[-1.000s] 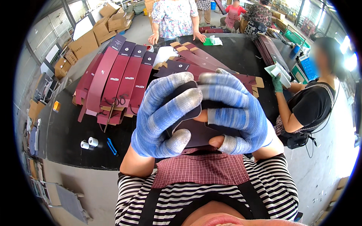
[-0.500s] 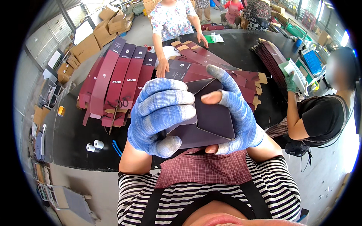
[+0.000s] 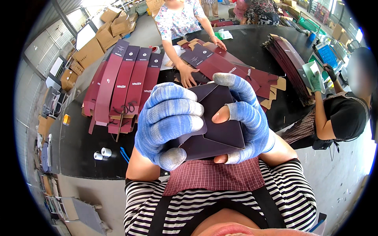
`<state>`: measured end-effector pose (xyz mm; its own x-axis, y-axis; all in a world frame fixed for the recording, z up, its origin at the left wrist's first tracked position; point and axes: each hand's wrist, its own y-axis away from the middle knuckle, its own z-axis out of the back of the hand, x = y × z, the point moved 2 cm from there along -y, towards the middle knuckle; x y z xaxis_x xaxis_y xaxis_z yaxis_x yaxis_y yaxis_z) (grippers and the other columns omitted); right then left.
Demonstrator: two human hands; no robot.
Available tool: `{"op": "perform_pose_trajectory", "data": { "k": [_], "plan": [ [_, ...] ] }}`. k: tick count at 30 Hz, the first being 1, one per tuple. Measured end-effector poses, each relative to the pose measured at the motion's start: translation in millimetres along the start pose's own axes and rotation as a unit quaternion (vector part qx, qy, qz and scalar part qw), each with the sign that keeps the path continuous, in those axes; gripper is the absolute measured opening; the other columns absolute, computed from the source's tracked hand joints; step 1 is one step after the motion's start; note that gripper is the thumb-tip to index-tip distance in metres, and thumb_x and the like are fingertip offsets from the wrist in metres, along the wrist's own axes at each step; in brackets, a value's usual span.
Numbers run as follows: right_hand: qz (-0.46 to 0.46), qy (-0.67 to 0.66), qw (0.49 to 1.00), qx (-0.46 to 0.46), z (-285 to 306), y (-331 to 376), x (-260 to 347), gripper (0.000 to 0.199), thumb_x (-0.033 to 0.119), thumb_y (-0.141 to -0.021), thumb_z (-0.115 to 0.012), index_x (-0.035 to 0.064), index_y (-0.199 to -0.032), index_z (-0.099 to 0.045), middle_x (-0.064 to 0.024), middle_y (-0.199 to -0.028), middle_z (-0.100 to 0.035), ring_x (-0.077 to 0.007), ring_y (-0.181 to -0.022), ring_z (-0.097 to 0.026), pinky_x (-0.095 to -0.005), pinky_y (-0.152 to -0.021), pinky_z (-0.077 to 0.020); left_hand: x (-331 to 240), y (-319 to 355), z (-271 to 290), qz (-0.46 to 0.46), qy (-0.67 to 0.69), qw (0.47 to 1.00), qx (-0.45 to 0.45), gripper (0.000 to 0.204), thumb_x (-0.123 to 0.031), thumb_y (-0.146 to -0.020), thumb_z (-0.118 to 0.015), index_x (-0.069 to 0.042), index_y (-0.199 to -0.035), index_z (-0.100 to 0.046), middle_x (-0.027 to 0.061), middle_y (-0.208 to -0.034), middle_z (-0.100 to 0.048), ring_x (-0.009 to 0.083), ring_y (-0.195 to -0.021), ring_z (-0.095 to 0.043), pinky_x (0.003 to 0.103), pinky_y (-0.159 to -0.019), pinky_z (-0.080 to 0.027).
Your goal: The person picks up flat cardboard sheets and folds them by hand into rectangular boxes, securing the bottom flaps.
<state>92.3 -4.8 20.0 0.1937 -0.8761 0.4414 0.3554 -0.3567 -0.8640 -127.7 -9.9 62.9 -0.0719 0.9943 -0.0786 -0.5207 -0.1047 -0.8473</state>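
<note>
Black bench [image 3: 78,149] stretching behind, both gloved hands, left [image 3: 170,120] and right [image 3: 245,118], are closing tightly around a folded maroon carton [image 3: 220,126], holding it chest-high, fingers pinning its flaps; flat carton blanks [image 3: 126,82] lying beyond.

The left hand [image 3: 169,122] and right hand [image 3: 246,124] wear blue knitted cloth gloves with a ribbed, rough weave, worn pale at the fingertips, and they grip a folded piece of dark maroon card [image 3: 218,126] with a smooth, matt face. The flat carton blanks [image 3: 126,84] are the same smooth maroon card, showing raw brown board at their flaps. They lie on a black table [image 3: 78,145] that looks smooth with a dull sheen.
</note>
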Motion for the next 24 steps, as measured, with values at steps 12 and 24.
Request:
{"op": "perform_pose_trajectory", "data": {
  "k": [12, 24],
  "plan": [
    [0.019, -0.001, 1.000, 0.001, -34, 1, 8, 0.070, 0.043, -0.063, -0.097, 0.0041, -0.111, -0.066, -0.0297, -0.144, -0.044, -0.0424, -0.129, -0.053, -0.0473, -0.105, -0.0456, -23, 18, 23, 0.012, -0.027, 0.998, 0.056, 0.057, -0.058, -0.097, -0.052, -0.005, -0.093, -0.073, 0.0115, -0.091, -0.072, 0.0314, -0.090, -0.065, 0.057, -0.100, -0.044],
    [0.014, -0.013, 1.000, -0.002, -43, -4, 18, 0.066, 0.041, -0.065, -0.096, 0.0044, -0.110, -0.064, -0.0293, -0.140, -0.047, -0.0416, -0.127, -0.055, -0.0458, -0.103, -0.0471, -28, 7, 40, -0.003, -0.025, 0.989, 0.143, 0.049, -0.048, -0.099, -0.051, -0.005, -0.086, -0.072, 0.0098, -0.088, -0.070, 0.0287, -0.086, -0.064, 0.058, -0.106, -0.040]
  ]
}}
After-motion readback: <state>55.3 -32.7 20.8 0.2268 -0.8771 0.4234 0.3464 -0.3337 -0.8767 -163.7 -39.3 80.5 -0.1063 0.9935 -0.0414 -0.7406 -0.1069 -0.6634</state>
